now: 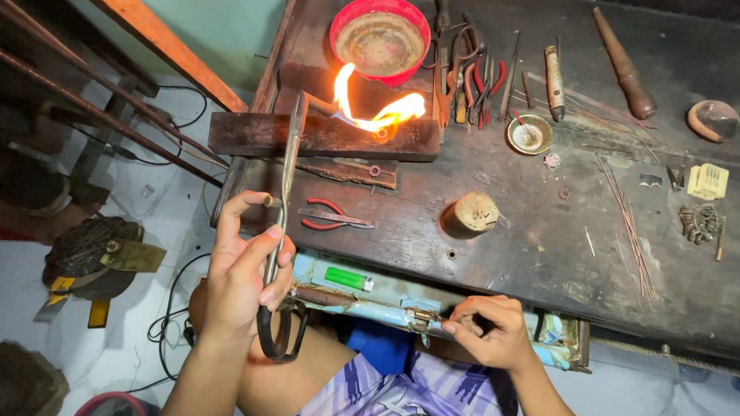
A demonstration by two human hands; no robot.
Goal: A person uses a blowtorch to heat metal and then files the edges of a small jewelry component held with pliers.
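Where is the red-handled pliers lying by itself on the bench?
In the head view, the pliers lies flat on the dark bench near its front left edge, just right of the left hand and left of the wooden stub.

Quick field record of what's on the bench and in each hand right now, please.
left hand: holds torch, aimed at flame
flame: burning on wooden block
right hand: at open drawer edge, fingers curled; contents unclear
red bowl: behind flame
red-handled pliers: lying on bench
wooden stub: upright, mid-bench
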